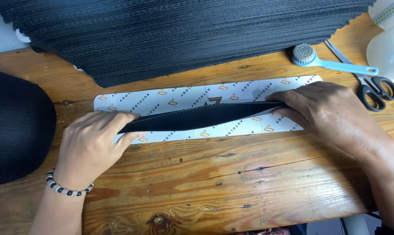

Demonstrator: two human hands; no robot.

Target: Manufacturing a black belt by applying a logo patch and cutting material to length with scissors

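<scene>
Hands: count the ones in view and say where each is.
2. The left hand pinches the left end of the black fabric strip; the right hand pinches its right end, over the long printed card on the wooden table. None seem hidden.

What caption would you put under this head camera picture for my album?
Left hand and right hand press a black mesh strip onto a white printed card on a wooden table.

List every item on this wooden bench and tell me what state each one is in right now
Black strip: stretched flat between both hands.
Printed white card: flat under the strip.
Left hand: pinching the strip's left end.
Right hand: pressing the strip's right end.
Scissors: closed, lying flat.
Blue brush: lying on its side.
Stack of black mesh sheets: piled, untouched.
</scene>
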